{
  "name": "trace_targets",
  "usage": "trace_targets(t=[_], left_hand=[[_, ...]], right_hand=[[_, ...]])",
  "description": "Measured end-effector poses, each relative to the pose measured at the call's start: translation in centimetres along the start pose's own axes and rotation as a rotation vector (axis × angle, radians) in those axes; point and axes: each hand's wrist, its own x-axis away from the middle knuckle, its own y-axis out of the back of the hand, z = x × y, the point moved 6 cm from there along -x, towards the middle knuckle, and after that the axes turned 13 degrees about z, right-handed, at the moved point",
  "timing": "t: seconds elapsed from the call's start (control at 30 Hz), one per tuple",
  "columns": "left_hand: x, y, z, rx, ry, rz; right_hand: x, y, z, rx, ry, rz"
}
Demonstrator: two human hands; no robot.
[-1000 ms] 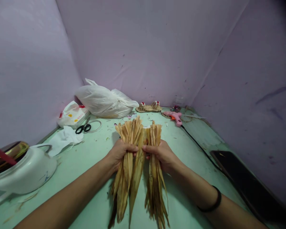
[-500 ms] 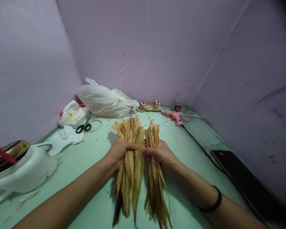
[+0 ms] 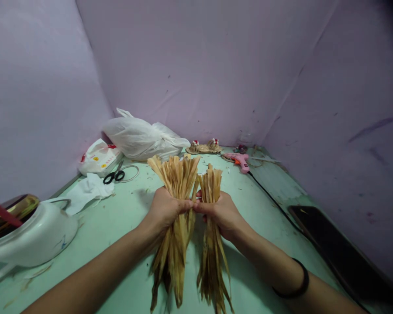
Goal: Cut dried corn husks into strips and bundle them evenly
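Observation:
My left hand [image 3: 168,210] is closed round a thick bundle of dried, tan leaf strips [image 3: 178,257] that look like corn husks. Their cut ends fan out above the fist, and darker tips hang below. My right hand [image 3: 221,213] grips a narrower bundle of the same dried leaf strips [image 3: 212,261]. Both bundles are held upright side by side over the pale green table [image 3: 118,244]. My thumbs almost meet between them, by the edge of a strip. The fingers behind the bundles are mostly hidden.
At the back lie a white plastic bag [image 3: 144,137], a woven piece with beads [image 3: 203,148] and a pink glue gun [image 3: 240,161] with its cord. Scissors [image 3: 114,176], a tissue pack [image 3: 100,157] and a white pot [image 3: 36,235] stand left. A dark phone-like slab [image 3: 334,248] lies right.
A single wide strip that hung between the bundles has joined the left bundle, which now fans wider at the top. My left thumb has moved right, closer to my right thumb.

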Motion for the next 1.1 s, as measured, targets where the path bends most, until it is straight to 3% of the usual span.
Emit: trace_targets(t=[0.17, 0.33, 0.47, 0.6, 0.7, 0.77, 0.83, 0.9, 1.03, 1.1], left_hand=[[0.0, 0.5, -0.3, -0.029, 0.025, -0.039], [0.0, 2.5, -1.7, -0.109, 0.082, -0.128], [0.4, 5.2, -5.1, -0.139, 0.087, -0.208], [1.7, 8.7, -9.9, -0.299, 0.019, -0.293], [3.3, 11.7, -13.1, -0.654, 0.01, -0.55], [3.8, 12.7, -14.1, -0.799, 0.013, -0.661], [3.4, 12.8, -13.4, -0.707, 0.009, -0.649], [2.3, 11.9, -11.0, -0.473, 0.047, -0.546], [-0.4, 7.5, -4.4, -0.243, 0.213, -0.301], [-1.2, 5.1, -0.9, 0.028, 0.283, -0.16]], right_hand=[[0.0, 0.2, 0.1, 0.002, -0.023, -0.008], [-0.2, 0.8, -0.2, -0.043, -0.076, -0.026], [-0.6, 1.6, -0.2, -0.096, -0.093, -0.05], [-1.0, 2.5, 0.0, -0.12, -0.094, -0.085], [-1.0, 2.7, 0.1, -0.096, -0.086, -0.098], [-1.0, 2.6, 0.2, -0.074, -0.08, -0.096], [-0.8, 2.3, 0.1, -0.078, -0.084, -0.084], [-0.7, 1.7, -0.1, -0.106, -0.102, -0.055], [-0.4, 0.7, -0.6, -0.169, -0.127, 0.01], [-0.4, 0.6, -0.9, -0.18, -0.136, 0.013]])
